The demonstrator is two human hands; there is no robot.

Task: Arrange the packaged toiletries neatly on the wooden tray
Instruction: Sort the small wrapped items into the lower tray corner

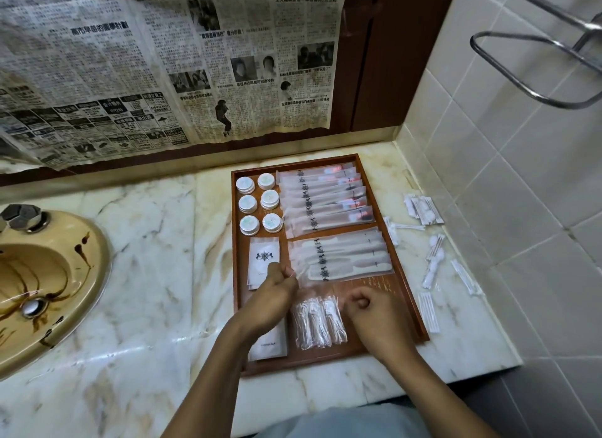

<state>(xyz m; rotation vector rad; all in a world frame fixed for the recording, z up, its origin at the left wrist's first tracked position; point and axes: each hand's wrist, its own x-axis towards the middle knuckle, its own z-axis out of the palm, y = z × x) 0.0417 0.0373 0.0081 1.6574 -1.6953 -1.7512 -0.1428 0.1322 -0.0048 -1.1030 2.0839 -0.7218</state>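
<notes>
The wooden tray (pixel 405 258) lies on the marble counter. It holds several round white soap boxes (pixel 258 205), a fanned stack of toothbrush packets (pixel 325 199), comb packets (pixel 338 258), white emblem sachets (pixel 264 256) and three clear swab packets (pixel 319 320). My left hand (pixel 273 299) is over the sachets and pinches the edge of a clear packet (pixel 314 282) just below the combs. My right hand (pixel 371 315) hovers over the tray's near right part with its fingers curled, and I see nothing in it. Another white sachet (pixel 272 343) lies partly under my left forearm.
Loose cotton-bud packets (pixel 433 265) are scattered on the counter (pixel 156 274) right of the tray, up to the tiled wall (pixel 521 209). A beige sink (pixel 65 274) with a tap (pixel 22 217) sits left. Newspaper (pixel 163 62) covers the back wall. A metal rack (pixel 537 62) juts out above right.
</notes>
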